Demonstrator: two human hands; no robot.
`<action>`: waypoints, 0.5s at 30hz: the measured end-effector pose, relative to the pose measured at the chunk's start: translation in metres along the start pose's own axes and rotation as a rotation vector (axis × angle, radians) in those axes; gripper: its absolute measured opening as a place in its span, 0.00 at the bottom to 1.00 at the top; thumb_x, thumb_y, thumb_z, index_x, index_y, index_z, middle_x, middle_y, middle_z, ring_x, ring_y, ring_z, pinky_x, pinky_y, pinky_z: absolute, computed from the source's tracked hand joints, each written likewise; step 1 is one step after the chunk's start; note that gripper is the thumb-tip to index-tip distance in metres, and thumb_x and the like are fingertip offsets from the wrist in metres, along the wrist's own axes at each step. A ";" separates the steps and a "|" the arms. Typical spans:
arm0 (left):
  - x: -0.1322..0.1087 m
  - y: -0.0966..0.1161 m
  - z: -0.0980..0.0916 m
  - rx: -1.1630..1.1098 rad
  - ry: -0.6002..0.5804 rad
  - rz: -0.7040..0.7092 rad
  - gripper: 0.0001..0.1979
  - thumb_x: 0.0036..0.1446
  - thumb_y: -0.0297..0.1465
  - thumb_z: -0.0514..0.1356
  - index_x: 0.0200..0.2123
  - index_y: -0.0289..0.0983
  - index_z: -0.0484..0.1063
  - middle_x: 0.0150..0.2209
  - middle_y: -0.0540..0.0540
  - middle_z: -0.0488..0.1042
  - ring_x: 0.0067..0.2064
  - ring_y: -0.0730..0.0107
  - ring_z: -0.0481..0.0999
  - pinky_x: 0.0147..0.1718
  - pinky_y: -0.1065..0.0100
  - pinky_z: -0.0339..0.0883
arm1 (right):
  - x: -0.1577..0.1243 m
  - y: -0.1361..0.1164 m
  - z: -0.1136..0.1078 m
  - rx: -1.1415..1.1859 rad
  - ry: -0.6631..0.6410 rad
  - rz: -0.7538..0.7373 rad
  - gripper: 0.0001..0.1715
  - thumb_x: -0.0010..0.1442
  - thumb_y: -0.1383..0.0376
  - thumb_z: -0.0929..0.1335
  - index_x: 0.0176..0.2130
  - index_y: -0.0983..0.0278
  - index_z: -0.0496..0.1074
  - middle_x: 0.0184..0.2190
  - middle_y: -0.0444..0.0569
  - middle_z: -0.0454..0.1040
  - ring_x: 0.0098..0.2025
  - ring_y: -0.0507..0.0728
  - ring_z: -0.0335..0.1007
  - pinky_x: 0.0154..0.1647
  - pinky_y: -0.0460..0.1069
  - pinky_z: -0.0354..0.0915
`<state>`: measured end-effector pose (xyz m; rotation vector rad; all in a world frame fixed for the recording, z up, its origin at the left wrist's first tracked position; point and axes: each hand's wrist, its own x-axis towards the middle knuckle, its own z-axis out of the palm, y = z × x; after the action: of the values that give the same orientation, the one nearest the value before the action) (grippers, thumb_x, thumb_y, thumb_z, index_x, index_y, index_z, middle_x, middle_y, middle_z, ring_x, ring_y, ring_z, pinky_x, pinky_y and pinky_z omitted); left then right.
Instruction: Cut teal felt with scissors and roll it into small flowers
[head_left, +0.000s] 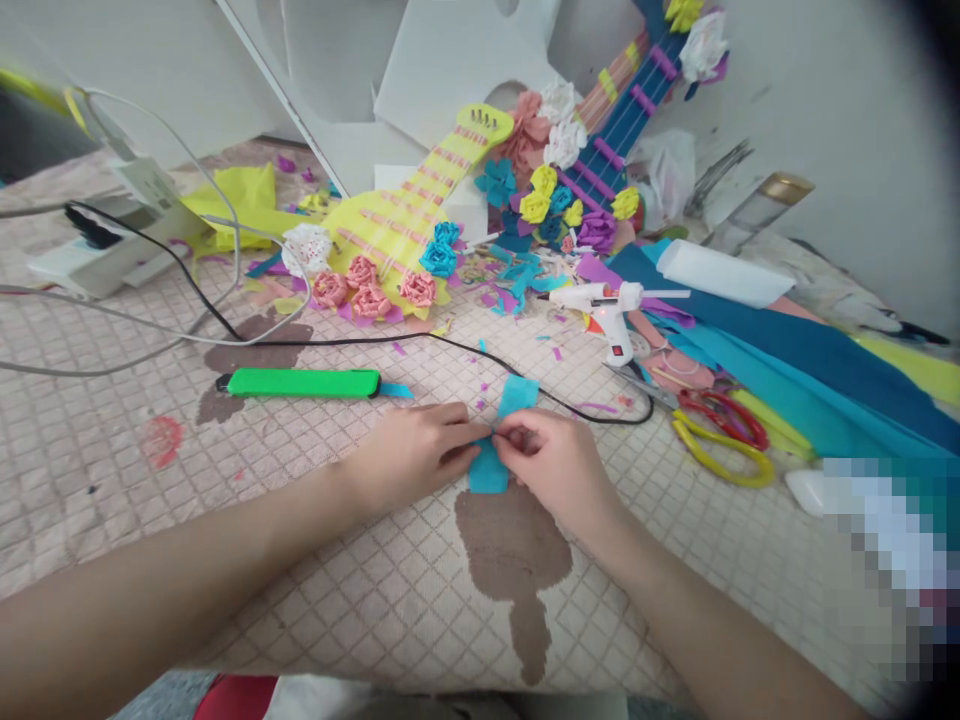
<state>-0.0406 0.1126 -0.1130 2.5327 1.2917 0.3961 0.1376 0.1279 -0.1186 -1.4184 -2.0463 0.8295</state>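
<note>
A strip of turquoise crepe paper (489, 472) is pinched at its middle between both hands, one end pointing away from me and the other toward me. My left hand (420, 450) comes in from the left, its fingertips closed on the strip. Opposite it, my right hand (556, 462) is also closed, thumb and forefinger pressed on the paper. The fingertips of the two hands nearly meet, and the exact fold between them is hidden. Left of my hands lies a bright green phone-like or stapler-like long holder (304, 383) with a blue scrap at its right end.
A white glue gun (606, 312) and scissors with yellow and red handles (724, 450) lie right. A black cord (360, 341) crosses behind my hands. At the back stand a yellow paper guitar (409, 215) and a blue one (630, 120), both with paper roses. Paper scraps are scattered around.
</note>
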 end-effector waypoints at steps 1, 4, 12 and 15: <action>0.000 0.000 0.000 0.000 -0.008 -0.004 0.13 0.60 0.32 0.49 0.41 0.38 0.73 0.31 0.46 0.71 0.31 0.69 0.71 0.27 0.70 0.62 | 0.000 0.000 0.000 -0.014 0.002 -0.012 0.05 0.50 0.69 0.66 0.24 0.62 0.68 0.19 0.42 0.67 0.22 0.51 0.66 0.21 0.45 0.60; 0.000 0.000 0.000 -0.018 -0.009 -0.020 0.13 0.60 0.32 0.50 0.42 0.37 0.73 0.31 0.46 0.71 0.32 0.68 0.72 0.28 0.69 0.63 | 0.001 0.000 -0.002 -0.045 0.002 -0.045 0.05 0.51 0.70 0.66 0.25 0.62 0.69 0.21 0.43 0.66 0.24 0.52 0.66 0.23 0.46 0.60; -0.001 -0.002 0.004 -0.098 0.049 -0.019 0.13 0.59 0.32 0.51 0.46 0.38 0.70 0.32 0.46 0.71 0.32 0.69 0.71 0.30 0.69 0.64 | 0.002 0.002 -0.008 -0.134 -0.049 -0.156 0.07 0.51 0.73 0.66 0.26 0.63 0.72 0.23 0.43 0.67 0.24 0.49 0.62 0.25 0.45 0.58; -0.001 -0.001 0.003 -0.085 0.048 -0.014 0.15 0.59 0.30 0.52 0.48 0.39 0.69 0.31 0.47 0.71 0.32 0.69 0.71 0.30 0.69 0.64 | 0.001 0.001 -0.008 -0.144 -0.084 -0.170 0.09 0.52 0.73 0.65 0.26 0.63 0.72 0.25 0.43 0.68 0.24 0.49 0.61 0.25 0.45 0.57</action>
<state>-0.0410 0.1123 -0.1166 2.4568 1.2802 0.5006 0.1439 0.1312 -0.1138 -1.2803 -2.2940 0.6928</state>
